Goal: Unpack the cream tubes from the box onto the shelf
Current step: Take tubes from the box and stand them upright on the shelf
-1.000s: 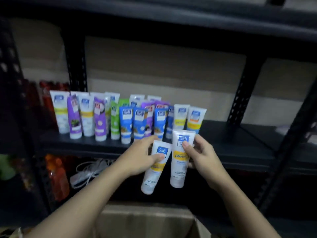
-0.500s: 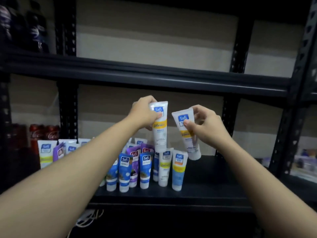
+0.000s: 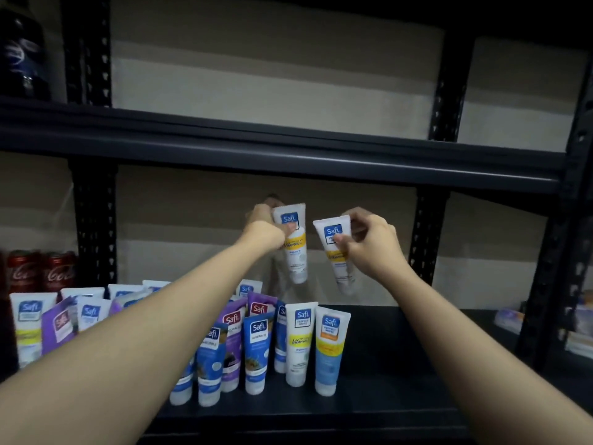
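My left hand (image 3: 264,228) grips a white and yellow cream tube (image 3: 296,252) by its upper end, cap down, above the back of the dark shelf (image 3: 401,364). My right hand (image 3: 373,244) holds a second white and yellow cream tube (image 3: 340,271) just to its right, tilted slightly. Both tubes hang in the air behind a group of several standing tubes (image 3: 256,351) in blue, purple, white and yellow. The box is out of view.
Red cola cans (image 3: 41,271) stand at the back left of the shelf. The upper shelf board (image 3: 288,152) crosses just above my hands, with a dark bottle (image 3: 19,49) at its left. Black perforated uprights (image 3: 426,239) stand behind, right of my hands.
Both hands have risen from below the shelf edge to over its back, carrying one tube each. The view has tilted up, so the box has dropped out of sight.
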Demonstrator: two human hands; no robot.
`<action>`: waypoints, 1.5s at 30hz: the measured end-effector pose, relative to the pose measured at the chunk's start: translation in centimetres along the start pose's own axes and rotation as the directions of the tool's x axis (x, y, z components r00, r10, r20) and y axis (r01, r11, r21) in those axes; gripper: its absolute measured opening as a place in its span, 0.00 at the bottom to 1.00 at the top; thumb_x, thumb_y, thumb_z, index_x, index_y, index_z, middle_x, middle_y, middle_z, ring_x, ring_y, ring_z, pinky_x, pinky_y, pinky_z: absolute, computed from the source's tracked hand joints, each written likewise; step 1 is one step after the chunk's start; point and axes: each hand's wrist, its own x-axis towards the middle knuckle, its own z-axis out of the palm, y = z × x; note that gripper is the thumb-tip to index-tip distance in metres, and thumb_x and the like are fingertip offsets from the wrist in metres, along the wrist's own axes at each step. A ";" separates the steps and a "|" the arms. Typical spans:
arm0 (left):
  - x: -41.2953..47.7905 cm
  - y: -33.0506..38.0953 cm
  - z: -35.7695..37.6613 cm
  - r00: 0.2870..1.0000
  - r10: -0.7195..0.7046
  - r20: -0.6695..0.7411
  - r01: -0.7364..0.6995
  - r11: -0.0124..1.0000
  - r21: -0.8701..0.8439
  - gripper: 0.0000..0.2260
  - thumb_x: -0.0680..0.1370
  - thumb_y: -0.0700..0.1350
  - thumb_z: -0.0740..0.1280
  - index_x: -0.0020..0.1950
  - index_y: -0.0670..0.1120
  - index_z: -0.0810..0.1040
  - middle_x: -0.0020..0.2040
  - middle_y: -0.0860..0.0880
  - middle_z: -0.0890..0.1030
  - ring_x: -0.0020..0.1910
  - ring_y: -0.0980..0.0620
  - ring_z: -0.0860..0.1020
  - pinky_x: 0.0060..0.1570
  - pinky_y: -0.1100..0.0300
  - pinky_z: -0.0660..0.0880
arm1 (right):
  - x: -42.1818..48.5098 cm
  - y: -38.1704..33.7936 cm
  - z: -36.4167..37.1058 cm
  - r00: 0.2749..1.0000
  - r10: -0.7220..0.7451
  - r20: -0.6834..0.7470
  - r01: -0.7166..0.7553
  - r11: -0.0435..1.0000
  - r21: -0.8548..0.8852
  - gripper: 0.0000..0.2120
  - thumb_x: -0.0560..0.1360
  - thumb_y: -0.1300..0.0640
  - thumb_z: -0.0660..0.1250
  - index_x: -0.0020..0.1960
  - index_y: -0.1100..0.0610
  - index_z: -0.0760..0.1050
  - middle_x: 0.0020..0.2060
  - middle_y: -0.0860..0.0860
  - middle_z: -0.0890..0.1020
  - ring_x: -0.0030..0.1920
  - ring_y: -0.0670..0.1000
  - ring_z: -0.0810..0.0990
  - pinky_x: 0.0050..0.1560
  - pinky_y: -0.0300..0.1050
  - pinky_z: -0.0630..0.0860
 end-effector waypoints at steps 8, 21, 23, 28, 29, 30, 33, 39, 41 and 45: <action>3.5 -2.9 1.6 0.935 0.086 0.344 -0.255 0.838 0.483 0.11 0.65 0.45 0.80 0.45 0.50 0.83 0.44 0.51 0.84 0.41 0.54 0.81 0.42 0.61 0.76 | 2.9 3.3 4.9 0.949 0.216 0.229 -0.216 0.976 -0.023 0.13 0.68 0.57 0.76 0.49 0.50 0.76 0.47 0.48 0.83 0.46 0.47 0.81 0.47 0.46 0.79; 5.8 -5.8 4.1 0.874 -0.099 0.475 -0.315 0.629 0.710 0.13 0.67 0.44 0.78 0.49 0.47 0.83 0.50 0.48 0.83 0.45 0.51 0.79 0.40 0.61 0.72 | 3.4 6.5 9.5 0.876 0.190 0.444 -0.143 0.980 -0.137 0.07 0.65 0.60 0.76 0.40 0.54 0.79 0.40 0.51 0.85 0.40 0.51 0.83 0.44 0.50 0.82; 5.7 -6.2 4.2 0.869 -0.114 0.481 -0.324 0.603 0.729 0.10 0.68 0.44 0.78 0.47 0.47 0.82 0.49 0.47 0.82 0.44 0.51 0.78 0.40 0.60 0.72 | 3.3 6.5 9.7 0.852 0.195 0.486 -0.143 0.979 -0.142 0.07 0.67 0.61 0.76 0.43 0.54 0.80 0.41 0.51 0.84 0.36 0.49 0.82 0.36 0.43 0.79; 5.7 -6.7 4.3 0.860 -0.133 0.492 -0.340 0.569 0.749 0.08 0.69 0.43 0.77 0.45 0.46 0.80 0.46 0.47 0.82 0.44 0.50 0.79 0.44 0.59 0.74 | 2.7 6.8 9.7 0.808 0.192 0.557 -0.118 0.979 -0.166 0.05 0.70 0.63 0.72 0.42 0.54 0.81 0.36 0.49 0.84 0.32 0.48 0.83 0.32 0.36 0.77; 5.7 -6.9 4.3 0.858 -0.135 0.495 -0.344 0.564 0.751 0.08 0.70 0.43 0.76 0.45 0.45 0.80 0.46 0.47 0.82 0.44 0.50 0.80 0.44 0.59 0.75 | 2.7 6.9 9.7 0.802 0.197 0.564 -0.121 0.978 -0.169 0.05 0.70 0.63 0.72 0.42 0.54 0.80 0.36 0.50 0.84 0.33 0.48 0.83 0.33 0.37 0.77; 5.7 -7.0 4.2 0.856 -0.142 0.496 -0.343 0.562 0.753 0.08 0.70 0.43 0.76 0.46 0.45 0.80 0.47 0.46 0.83 0.44 0.50 0.80 0.45 0.59 0.76 | 2.6 7.0 9.7 0.799 0.200 0.568 -0.123 0.978 -0.171 0.05 0.70 0.63 0.72 0.42 0.54 0.80 0.37 0.50 0.84 0.33 0.47 0.83 0.32 0.36 0.77; 5.8 -7.3 4.0 0.837 -0.179 0.518 -0.349 0.555 0.755 0.10 0.71 0.44 0.75 0.50 0.43 0.82 0.45 0.47 0.83 0.44 0.51 0.82 0.49 0.56 0.79 | 2.7 7.2 9.9 0.801 0.204 0.562 -0.121 0.976 -0.182 0.04 0.71 0.63 0.72 0.43 0.55 0.80 0.38 0.51 0.84 0.33 0.47 0.83 0.32 0.35 0.77; 5.7 -7.8 4.0 0.821 -0.201 0.535 -0.366 0.534 0.762 0.09 0.73 0.44 0.74 0.51 0.43 0.81 0.43 0.48 0.82 0.43 0.50 0.82 0.46 0.58 0.77 | 2.8 7.2 10.1 0.790 0.215 0.574 -0.117 0.972 -0.203 0.04 0.72 0.63 0.71 0.46 0.57 0.80 0.40 0.52 0.84 0.33 0.47 0.82 0.30 0.34 0.76; 5.8 -8.0 3.9 0.821 -0.215 0.528 -0.353 0.537 0.766 0.10 0.73 0.44 0.74 0.51 0.43 0.81 0.45 0.47 0.82 0.43 0.51 0.81 0.46 0.59 0.77 | 2.9 7.3 10.1 0.793 0.222 0.568 -0.121 0.970 -0.210 0.04 0.72 0.63 0.71 0.47 0.57 0.80 0.39 0.53 0.85 0.32 0.47 0.83 0.31 0.35 0.77; 6.2 -8.4 3.4 0.824 -0.224 0.520 -0.335 0.547 0.767 0.09 0.72 0.46 0.74 0.48 0.43 0.81 0.43 0.47 0.83 0.42 0.51 0.82 0.45 0.59 0.78 | 3.1 7.6 9.8 0.776 0.250 0.579 -0.164 0.966 -0.198 0.04 0.75 0.61 0.68 0.46 0.60 0.82 0.41 0.54 0.86 0.34 0.49 0.84 0.37 0.40 0.82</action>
